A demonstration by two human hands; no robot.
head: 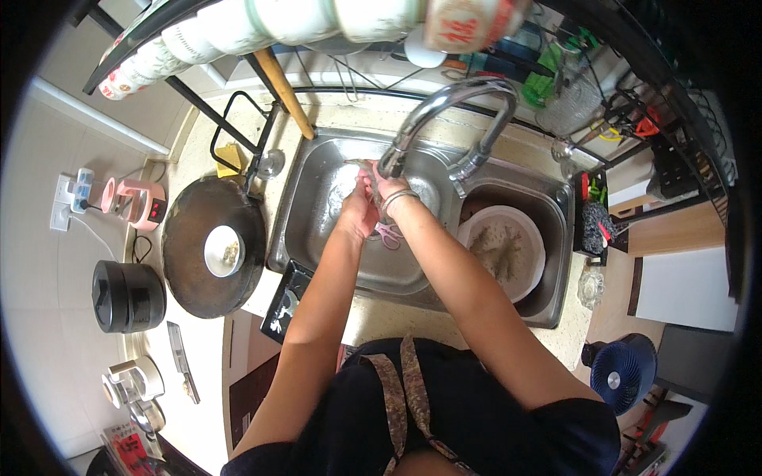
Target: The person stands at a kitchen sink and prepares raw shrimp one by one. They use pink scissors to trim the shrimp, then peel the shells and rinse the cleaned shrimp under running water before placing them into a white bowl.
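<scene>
Both my hands are close together over the left basin of a stainless steel double sink [309, 226], under the spout of a chrome faucet [446, 89]. My left hand [359, 208] and my right hand [387, 187], with a bracelet at its wrist, are around a small greyish shrimp-like thing [364, 165]; the fingers partly hide it. Pink-handled scissors [390, 236] lie in the basin just below the hands. In the right basin sits a round white basin [539, 244] holding water and several greyish shrimp-like things [500, 253].
A round dark chopping board [190, 285] bears a white bowl [214, 262] with pale pieces. A cleaver [177, 348] lies on the left counter. A black tray [271, 321] touches the sink's near left edge. Overhead runs a black rack [196, 107] with stacked bowls [297, 21].
</scene>
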